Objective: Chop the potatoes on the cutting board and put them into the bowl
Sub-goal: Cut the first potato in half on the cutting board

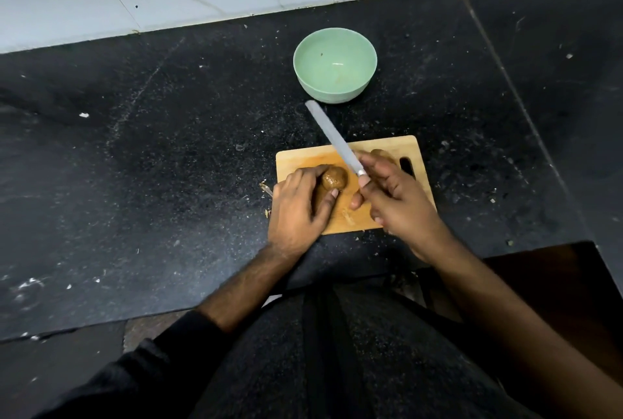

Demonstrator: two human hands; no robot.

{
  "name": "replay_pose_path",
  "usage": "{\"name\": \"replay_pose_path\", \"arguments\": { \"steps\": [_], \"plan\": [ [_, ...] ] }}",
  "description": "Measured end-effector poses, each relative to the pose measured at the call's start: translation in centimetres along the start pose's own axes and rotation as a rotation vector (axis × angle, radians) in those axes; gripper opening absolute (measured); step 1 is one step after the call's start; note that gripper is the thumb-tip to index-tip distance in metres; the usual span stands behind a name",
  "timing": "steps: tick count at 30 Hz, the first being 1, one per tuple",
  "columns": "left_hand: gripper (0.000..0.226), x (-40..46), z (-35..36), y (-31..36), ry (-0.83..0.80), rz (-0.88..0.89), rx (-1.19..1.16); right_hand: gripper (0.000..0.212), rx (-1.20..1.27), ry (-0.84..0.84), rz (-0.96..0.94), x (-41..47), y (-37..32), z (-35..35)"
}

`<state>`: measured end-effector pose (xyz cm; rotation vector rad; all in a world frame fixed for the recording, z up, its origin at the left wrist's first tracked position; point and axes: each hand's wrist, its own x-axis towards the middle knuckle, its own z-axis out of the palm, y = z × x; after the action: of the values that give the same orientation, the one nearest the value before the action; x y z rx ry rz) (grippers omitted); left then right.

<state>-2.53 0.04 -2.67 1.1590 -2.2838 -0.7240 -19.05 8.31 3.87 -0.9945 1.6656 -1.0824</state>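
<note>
Potato point(333, 178) sits mid-frame on cutting board point(381, 145), left hand point(298, 208) gripping it. Right hand point(394, 196) clenched on knife point(332, 137), blade pointing toward bowl point(334, 64), upper centre.

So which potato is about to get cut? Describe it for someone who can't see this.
Find the wooden cutting board on the black counter, in front of the green bowl. The potato lies at its left end, under the left hand; the other potato sits behind the knife hand.
</note>
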Motion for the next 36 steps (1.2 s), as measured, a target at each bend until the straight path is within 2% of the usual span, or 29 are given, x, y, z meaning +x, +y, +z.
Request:
{"name": "replay_pose_path", "arguments": {
  "steps": [3, 6, 13, 22, 28, 36],
  "plan": [
    [0.042, -0.1, 0.0, 0.2, 0.007, 0.004, 0.014, 0.032, -0.378, 0.091, -0.072, -0.1, 1.2, 0.4],
    [0.041, -0.1, 0.0, 0.2, 0.014, 0.015, 0.039, 0.031, -0.52, 0.086, -0.055, -0.2, 1.4, 0.5],
    [0.039, -0.3, 0.3, 0.1, 0.042, 0.04, 0.042, 0.023, -0.639, 0.044, -0.05, 0.2, 1.5, 0.3],
    [0.041, -0.4, 0.9, -0.3, 0.091, 0.079, 0.074, 0.026, -0.678, 0.086, -0.218, -0.8, 2.8, 1.6],
    [0.038, -0.3, 1.0, -0.2, 0.105, 0.07, 0.11, 0.025, -0.715, 0.081, -0.175, -1.1, 2.3, 2.4],
    [0.039, -0.1, 1.4, -0.4, 0.15, 0.06, 0.026, 0.026, -0.803, 0.065, -0.125, -0.3, 2.4, 2.6]
  ]
}}
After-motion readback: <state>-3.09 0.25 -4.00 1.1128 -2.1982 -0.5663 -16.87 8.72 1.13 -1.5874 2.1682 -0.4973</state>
